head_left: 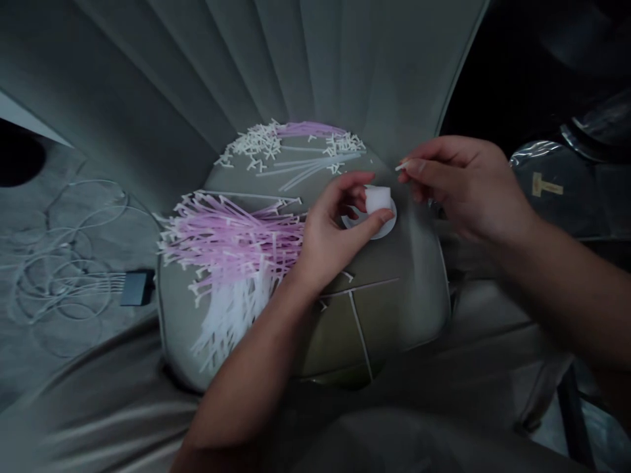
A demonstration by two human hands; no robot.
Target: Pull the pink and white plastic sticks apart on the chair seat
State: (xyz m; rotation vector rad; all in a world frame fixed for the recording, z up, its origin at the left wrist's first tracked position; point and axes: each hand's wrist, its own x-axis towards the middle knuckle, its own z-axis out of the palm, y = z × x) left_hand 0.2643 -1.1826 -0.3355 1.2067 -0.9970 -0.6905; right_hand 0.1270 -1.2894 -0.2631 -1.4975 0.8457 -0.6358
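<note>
Grey chair point(345, 59) strewn with pink sticks point(236, 230)

The chair's ribbed back rises at the top; its seat point(419, 282) lies before the person's trouser legs point(123, 407). The left forearm point(261, 361) crosses the seat and blocks part of the view of the sticks. On the right, a dark round thing point(542, 213) bears a tan T-shaped mark point(547, 186), the clearest marking in view. The right hand point(466, 184) is over the seat's right side, the left hand point(332, 230) near its middle. Pink sticks with white ends are heaped on the left, above a bunch of white sticks point(231, 315). On the floor at left, thin pale cable point(64, 289) loops in a tangle, its strands running to a dark block point(135, 288) beside the chair. White T-pieces point(256, 141) are clustered at the back of the seat. A white disc point(382, 231) lies beside the left hand, whose thumb and fingers are curled around a white cylinder point(378, 198) over it. Right thumb and fingertips pinch together on a small white bit point(399, 167), apart from the cylinder.
</note>
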